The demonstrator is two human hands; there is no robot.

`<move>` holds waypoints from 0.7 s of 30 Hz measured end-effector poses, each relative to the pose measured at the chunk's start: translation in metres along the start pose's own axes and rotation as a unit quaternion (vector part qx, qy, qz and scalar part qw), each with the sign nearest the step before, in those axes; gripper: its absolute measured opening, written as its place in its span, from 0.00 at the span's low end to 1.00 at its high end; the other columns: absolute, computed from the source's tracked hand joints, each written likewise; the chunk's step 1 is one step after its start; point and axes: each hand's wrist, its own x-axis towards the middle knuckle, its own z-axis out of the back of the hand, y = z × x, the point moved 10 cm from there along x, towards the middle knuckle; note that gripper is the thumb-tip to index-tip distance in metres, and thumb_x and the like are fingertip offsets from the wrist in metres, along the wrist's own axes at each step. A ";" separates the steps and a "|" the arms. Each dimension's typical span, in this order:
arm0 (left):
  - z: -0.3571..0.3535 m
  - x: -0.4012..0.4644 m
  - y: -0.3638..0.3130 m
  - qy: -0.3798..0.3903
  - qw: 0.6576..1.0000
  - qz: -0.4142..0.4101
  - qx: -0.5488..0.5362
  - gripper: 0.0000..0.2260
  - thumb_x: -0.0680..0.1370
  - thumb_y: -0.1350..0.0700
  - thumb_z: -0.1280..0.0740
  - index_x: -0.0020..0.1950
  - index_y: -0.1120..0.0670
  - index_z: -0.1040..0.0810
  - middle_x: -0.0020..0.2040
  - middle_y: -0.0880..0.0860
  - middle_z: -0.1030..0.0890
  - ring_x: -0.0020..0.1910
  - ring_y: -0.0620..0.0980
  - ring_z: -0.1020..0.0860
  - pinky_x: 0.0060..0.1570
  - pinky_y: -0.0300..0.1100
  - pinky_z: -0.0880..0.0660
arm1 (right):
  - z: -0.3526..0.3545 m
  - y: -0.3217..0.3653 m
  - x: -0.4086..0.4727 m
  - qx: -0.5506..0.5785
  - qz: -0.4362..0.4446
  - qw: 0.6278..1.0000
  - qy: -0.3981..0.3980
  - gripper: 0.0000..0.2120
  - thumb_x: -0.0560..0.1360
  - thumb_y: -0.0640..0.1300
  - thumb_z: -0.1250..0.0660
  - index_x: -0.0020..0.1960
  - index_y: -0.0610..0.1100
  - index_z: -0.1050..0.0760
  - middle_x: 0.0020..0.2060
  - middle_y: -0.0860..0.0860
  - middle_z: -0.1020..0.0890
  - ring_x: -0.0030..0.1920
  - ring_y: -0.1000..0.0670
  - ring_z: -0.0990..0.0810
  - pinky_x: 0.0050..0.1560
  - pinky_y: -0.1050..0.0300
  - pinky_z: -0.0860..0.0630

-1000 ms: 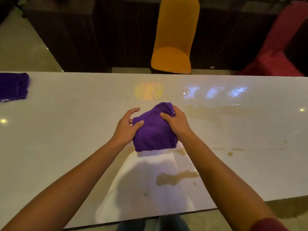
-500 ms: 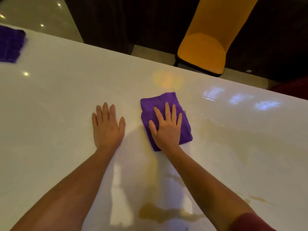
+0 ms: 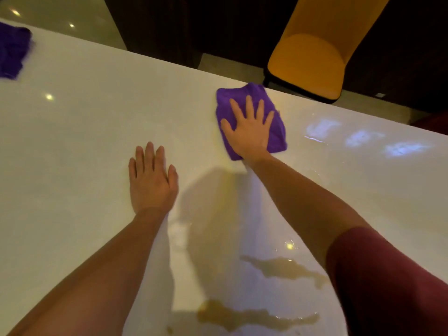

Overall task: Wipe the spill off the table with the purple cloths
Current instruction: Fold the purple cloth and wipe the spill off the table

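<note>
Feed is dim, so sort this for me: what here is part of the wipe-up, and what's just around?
In the job:
cloth under right hand
spare cloth
puddles
table
left hand, flat on the table

Just around:
orange chair

Our right hand [image 3: 249, 132] lies flat, palm down, fingers spread, at upper center of the frame, its arm stretched out from the lower right. Our left hand [image 3: 151, 180] rests flat, fingers together, at center left.
</note>
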 end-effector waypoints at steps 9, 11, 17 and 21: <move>0.003 -0.001 -0.003 0.019 1.000 -0.005 -0.002 0.26 0.86 0.50 0.47 0.83 0.57 0.40 0.84 0.59 0.43 0.84 0.62 0.48 0.82 0.59 0.50 | -0.030 0.038 -0.154 0.006 -0.019 1.000 -0.009 0.34 0.82 0.67 0.48 0.85 0.56 0.41 0.85 0.42 0.41 0.85 0.34 0.49 0.82 0.27 0.53; 0.000 0.000 -0.001 0.008 1.000 -0.002 0.001 0.25 0.87 0.50 0.48 0.83 0.57 0.40 0.84 0.60 0.42 0.84 0.62 0.47 0.82 0.60 0.49 | -0.026 0.054 -0.130 0.008 0.006 1.000 -0.010 0.33 0.83 0.67 0.49 0.85 0.56 0.40 0.85 0.42 0.40 0.85 0.33 0.48 0.82 0.27 0.53; -0.003 0.000 0.000 -0.017 1.000 -0.012 0.005 0.29 0.85 0.43 0.52 0.82 0.56 0.39 0.83 0.59 0.40 0.83 0.62 0.45 0.82 0.58 0.48 | -0.005 0.008 -0.035 0.026 -0.008 1.000 0.004 0.33 0.84 0.67 0.54 0.86 0.56 0.45 0.87 0.45 0.46 0.86 0.35 0.53 0.82 0.28 0.57; 0.000 -0.004 -0.002 -0.010 1.000 -0.017 0.000 0.29 0.84 0.43 0.50 0.81 0.58 0.37 0.82 0.61 0.38 0.82 0.64 0.43 0.80 0.62 0.47 | 0.002 -0.067 -0.072 0.007 -0.086 0.996 -0.009 0.33 0.85 0.67 0.52 0.86 0.55 0.45 0.87 0.43 0.47 0.86 0.34 0.53 0.82 0.28 0.57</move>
